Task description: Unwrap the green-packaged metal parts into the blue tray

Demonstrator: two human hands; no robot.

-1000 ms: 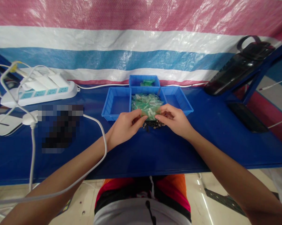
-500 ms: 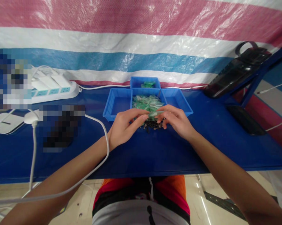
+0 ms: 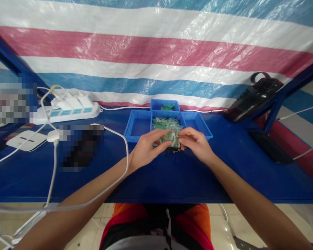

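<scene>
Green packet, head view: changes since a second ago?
The green packet has turned more upright, held at its edge by the right hand. The left hand's thumb and forefinger have spread; contact unclear. Camera view shifted. Blue bins, black bottle stayed put.

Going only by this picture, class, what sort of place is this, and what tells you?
Probably a makeshift work corner: small blue bins, one heaped with green plastic packets, stand on a blue table, and a striped sheet hangs behind.
</scene>
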